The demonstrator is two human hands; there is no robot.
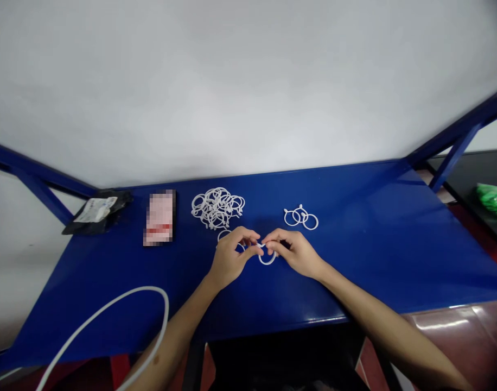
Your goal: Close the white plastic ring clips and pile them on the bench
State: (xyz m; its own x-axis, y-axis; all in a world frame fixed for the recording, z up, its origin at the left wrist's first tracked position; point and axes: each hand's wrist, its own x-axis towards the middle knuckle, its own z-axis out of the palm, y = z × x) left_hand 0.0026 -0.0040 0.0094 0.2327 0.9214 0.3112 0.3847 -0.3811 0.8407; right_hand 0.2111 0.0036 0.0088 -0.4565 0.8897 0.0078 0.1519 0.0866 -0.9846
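Note:
Between my two hands is a white curtain ring [267,263], held a little above the blue table. My left hand [231,254] pinches the ring's small white tab from the left. My right hand [294,253] grips its upper right side, thumb and forefinger closed together. Just behind my left hand, another white ring [223,233] lies partly hidden. Beyond that sits a pile of white rings [217,207], tangled over one another. To the right, a group of 3 rings [301,216] overlaps on the table.
On the left of the blue table [354,233] lie a blurred-out pinkish rectangular item [159,218] and a black plastic bag [102,212] with a white label. A white cable [106,315] loops across the lower left. Blue frame bars [452,157] rise at both sides.

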